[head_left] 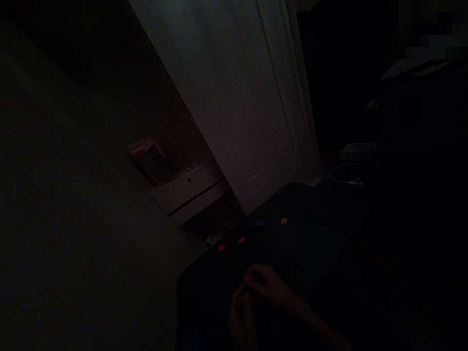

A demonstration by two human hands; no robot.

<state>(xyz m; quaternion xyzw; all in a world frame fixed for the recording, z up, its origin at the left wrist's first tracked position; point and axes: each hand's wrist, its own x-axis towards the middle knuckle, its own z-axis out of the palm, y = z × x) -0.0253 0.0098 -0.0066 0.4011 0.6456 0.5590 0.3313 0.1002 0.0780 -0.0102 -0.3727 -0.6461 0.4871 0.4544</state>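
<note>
Low in the dim head view, my two hands come together over a dark table (307,234). A small red piece (248,278) shows between their fingertips; its kind is too dark to make out. My right hand (269,285) pinches it from the right with bent fingers. Just below, my left hand (239,309) has its fingers closed up against the same piece. Beyond the hands lie a small red lump (221,248), a short red bar (242,240), a purple block (259,223) and a rounded orange piece (283,221).
A pale panelled door (234,97) stands past the table's far edge. Left of it is a white drawer unit (193,195) with a colourful bag (151,161) on top. A wall fills the left side. A white cable (331,171) curls at the right.
</note>
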